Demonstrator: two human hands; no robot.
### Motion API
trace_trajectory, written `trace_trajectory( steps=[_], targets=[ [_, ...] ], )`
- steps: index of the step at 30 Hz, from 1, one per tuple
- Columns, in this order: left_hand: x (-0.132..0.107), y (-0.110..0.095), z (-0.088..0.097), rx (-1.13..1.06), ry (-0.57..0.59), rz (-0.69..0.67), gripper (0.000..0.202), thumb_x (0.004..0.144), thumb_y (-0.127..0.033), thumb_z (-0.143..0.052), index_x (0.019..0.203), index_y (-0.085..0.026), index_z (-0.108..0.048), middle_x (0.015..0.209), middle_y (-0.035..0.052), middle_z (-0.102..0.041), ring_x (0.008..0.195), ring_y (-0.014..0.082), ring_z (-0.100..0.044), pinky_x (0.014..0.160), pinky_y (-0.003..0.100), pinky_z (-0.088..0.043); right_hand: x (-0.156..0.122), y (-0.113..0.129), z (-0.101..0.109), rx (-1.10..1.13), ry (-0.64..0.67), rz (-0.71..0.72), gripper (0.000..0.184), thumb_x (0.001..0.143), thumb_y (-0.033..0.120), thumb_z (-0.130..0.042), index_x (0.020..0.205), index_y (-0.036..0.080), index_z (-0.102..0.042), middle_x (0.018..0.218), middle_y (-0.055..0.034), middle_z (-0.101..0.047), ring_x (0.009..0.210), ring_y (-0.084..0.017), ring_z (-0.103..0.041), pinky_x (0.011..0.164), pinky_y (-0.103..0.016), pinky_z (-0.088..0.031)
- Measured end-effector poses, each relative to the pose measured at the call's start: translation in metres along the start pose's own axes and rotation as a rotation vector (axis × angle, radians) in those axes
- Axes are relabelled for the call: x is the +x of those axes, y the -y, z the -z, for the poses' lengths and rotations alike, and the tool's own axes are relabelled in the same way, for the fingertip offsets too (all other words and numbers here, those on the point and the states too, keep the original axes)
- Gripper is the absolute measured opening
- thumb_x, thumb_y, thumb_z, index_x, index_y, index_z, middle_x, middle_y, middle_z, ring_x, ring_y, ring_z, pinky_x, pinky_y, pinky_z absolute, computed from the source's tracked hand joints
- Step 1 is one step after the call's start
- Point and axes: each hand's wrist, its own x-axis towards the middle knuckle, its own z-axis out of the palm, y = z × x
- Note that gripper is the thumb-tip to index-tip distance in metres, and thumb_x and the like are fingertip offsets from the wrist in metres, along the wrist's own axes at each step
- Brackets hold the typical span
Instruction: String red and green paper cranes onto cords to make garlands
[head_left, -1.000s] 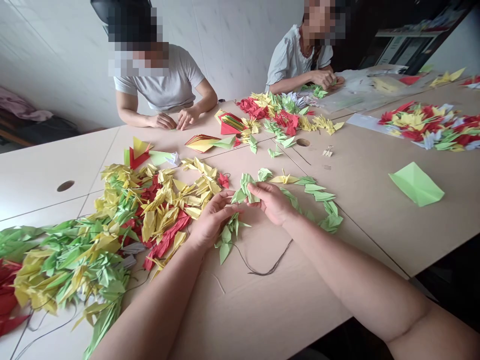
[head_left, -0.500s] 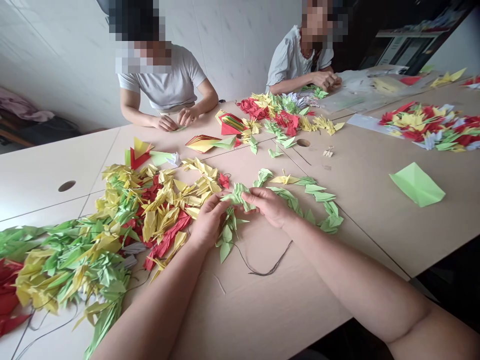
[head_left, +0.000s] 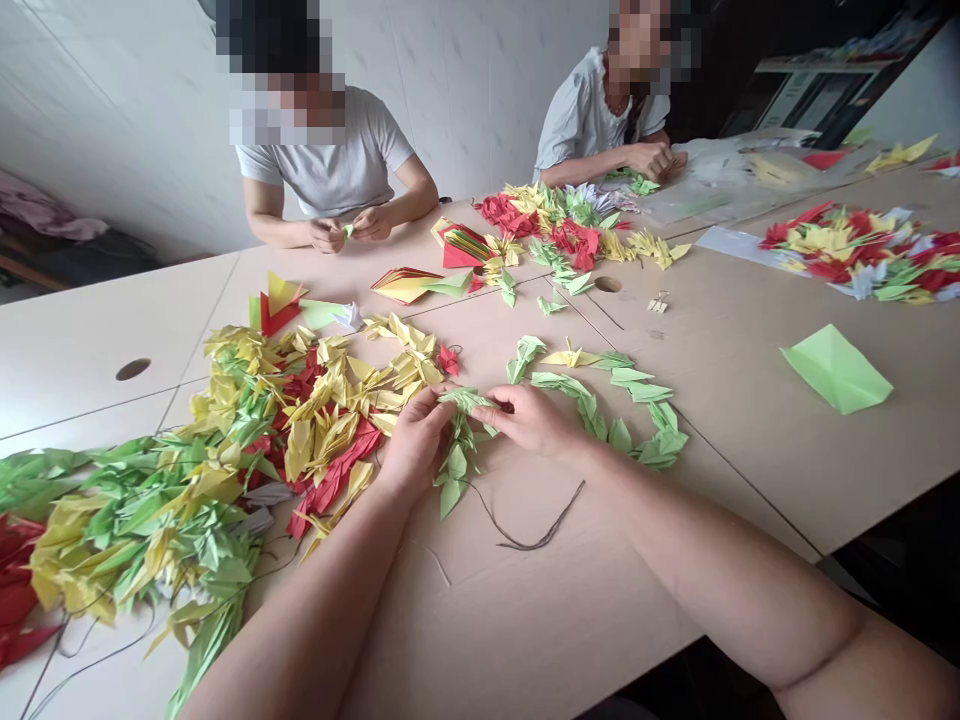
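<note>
My left hand and my right hand meet at the middle of the table, both pinched on a green paper crane. Below it, several green cranes hang on a dark thread that trails across the tabletop. A curved string of green cranes with one yellow crane loops to the right of my right hand. A big heap of yellow, red and green cranes lies just left of my left hand.
Two people sit across the table, each folding paper. More crane piles lie at the far centre and at the far right. A folded green sheet lies right. Stacked coloured paper, a cable hole.
My hands have brought the green crane down and nearer to me, close above the threaded cranes. The person at the far left has lifted a small green piece off the table.
</note>
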Motion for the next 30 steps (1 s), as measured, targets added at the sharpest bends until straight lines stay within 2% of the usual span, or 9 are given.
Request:
trace_trajectory(
  steps=[8,15,21,25,27,30],
  targets=[
    [-0.0031,-0.0052,-0.0030,0.038,-0.017,0.041,0.018,0.066,-0.023,-0.073,0.082,-0.017,-0.067,0.070,-0.0017,-0.067,0.061,0.0112,-0.062,0.058,0.020,-0.047,0.0009,-0.0002,0.0018,-0.207,0.011,-0.141,0.041,0.086,0.055,-0.054,0.066,0.019,-0.052,0.055,0.0049,-0.046,0.052,-0.010,-0.037,0.051,-0.026,-0.022],
    [-0.0031,-0.0057,-0.0027,0.019,-0.021,0.061,0.017,0.066,-0.021,-0.070,0.082,-0.017,-0.067,0.067,-0.0016,-0.066,0.055,0.0111,-0.060,0.052,0.020,-0.046,0.0009,-0.0012,0.0013,-0.154,0.007,-0.099,0.036,0.086,0.051,-0.056,0.071,0.019,-0.056,0.059,0.0044,-0.051,0.055,-0.010,-0.039,0.052,-0.026,-0.024],
    [-0.0033,-0.0044,-0.0043,0.004,-0.038,0.055,0.016,0.065,-0.022,-0.069,0.080,-0.017,-0.065,0.064,-0.0022,-0.064,0.051,0.0111,-0.058,0.048,0.020,-0.045,0.0002,0.0014,0.0008,-0.144,-0.030,-0.076,0.036,0.087,0.049,-0.058,0.067,0.019,-0.053,0.055,0.0060,-0.044,0.054,-0.009,-0.038,0.053,-0.025,-0.025],
    [-0.0039,-0.0049,-0.0030,0.052,-0.029,0.059,0.013,0.066,-0.021,-0.066,0.079,-0.018,-0.066,0.064,-0.0021,-0.064,0.051,0.0109,-0.057,0.047,0.020,-0.044,-0.0006,0.0022,0.0021,-0.183,-0.012,-0.079,0.038,0.087,0.050,-0.058,0.066,0.018,-0.056,0.054,0.0059,-0.042,0.052,-0.009,-0.036,0.052,-0.025,-0.024],
    [-0.0044,-0.0053,-0.0020,0.071,-0.018,0.060,0.011,0.068,-0.020,-0.065,0.078,-0.017,-0.066,0.064,-0.0018,-0.064,0.050,0.0107,-0.057,0.048,0.020,-0.045,-0.0007,0.0019,0.0029,-0.176,-0.001,-0.073,0.036,0.087,0.051,-0.058,0.073,0.018,-0.064,0.056,0.0044,-0.050,0.053,-0.010,-0.041,0.053,-0.025,-0.027],
    [-0.0050,-0.0056,-0.0011,0.080,0.003,0.060,0.009,0.069,-0.019,-0.063,0.077,-0.017,-0.066,0.061,-0.0022,-0.063,0.047,0.0099,-0.054,0.048,0.020,-0.045,-0.0004,-0.0012,0.0025,-0.079,0.011,-0.045,0.030,0.088,0.045,-0.060,0.102,0.020,-0.071,0.074,0.0002,-0.067,0.063,-0.014,-0.055,0.060,-0.025,-0.036]
  ],
)
